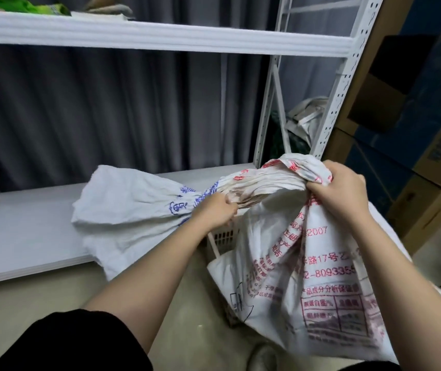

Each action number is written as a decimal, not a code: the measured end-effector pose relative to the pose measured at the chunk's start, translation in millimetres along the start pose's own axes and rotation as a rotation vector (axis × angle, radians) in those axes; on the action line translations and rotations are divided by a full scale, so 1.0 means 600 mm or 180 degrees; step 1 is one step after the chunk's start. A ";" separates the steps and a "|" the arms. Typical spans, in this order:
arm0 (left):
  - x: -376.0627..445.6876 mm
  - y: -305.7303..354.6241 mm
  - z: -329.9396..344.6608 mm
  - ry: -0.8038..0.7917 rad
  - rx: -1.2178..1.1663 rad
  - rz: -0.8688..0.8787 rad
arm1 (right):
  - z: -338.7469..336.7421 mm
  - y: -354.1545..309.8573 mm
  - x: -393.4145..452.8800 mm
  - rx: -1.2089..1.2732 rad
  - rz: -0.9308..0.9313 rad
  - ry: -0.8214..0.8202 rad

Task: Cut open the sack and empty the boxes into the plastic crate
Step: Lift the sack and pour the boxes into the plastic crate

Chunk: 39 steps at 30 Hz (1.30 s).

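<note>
A white woven sack (307,263) with red print hangs in front of me, its bunched neck stretched sideways between my hands. My right hand (339,188) grips the gathered top of the sack. My left hand (215,210) grips the twisted cloth further left, where blue print shows. The loose end of the sack (123,207) lies spread on the low white shelf board. A white plastic crate (223,236) with a slotted wall stands under the sack, mostly hidden by it. No boxes are visible.
A white metal shelving rack (329,121) stands ahead with a low shelf board (21,236) and an upper shelf (160,36). Stacked cardboard cartons (414,129) fill the right side. Grey curtains hang behind. The floor is beige.
</note>
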State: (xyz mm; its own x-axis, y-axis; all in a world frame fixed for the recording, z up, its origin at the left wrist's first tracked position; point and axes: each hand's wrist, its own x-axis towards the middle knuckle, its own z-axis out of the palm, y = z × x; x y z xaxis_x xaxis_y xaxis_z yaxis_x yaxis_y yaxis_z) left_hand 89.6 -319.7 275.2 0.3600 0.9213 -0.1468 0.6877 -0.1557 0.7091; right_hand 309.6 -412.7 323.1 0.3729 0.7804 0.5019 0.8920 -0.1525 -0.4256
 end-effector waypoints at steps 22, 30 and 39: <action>0.094 0.005 0.120 -0.0398 -0.1213 -0.0111 | -0.082 -0.010 0.053 -0.0483 -0.0876 0.0748; 0.107 -0.023 0.164 -0.0779 -0.1940 -0.0639 | -0.019 -0.033 0.083 -0.0699 -0.1110 0.0357; 0.166 -0.046 0.252 -0.1592 -0.2121 -0.0880 | 0.047 -0.033 0.129 -0.1377 -0.1589 0.0144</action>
State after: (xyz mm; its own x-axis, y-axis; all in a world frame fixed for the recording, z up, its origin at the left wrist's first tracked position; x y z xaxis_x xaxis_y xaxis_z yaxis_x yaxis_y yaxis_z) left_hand 201.9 -277.7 136.9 0.5764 0.6068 -0.5473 0.3363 0.4343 0.8356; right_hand 313.7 -332.4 349.0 -0.1100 0.7957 0.5956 0.9791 -0.0163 0.2025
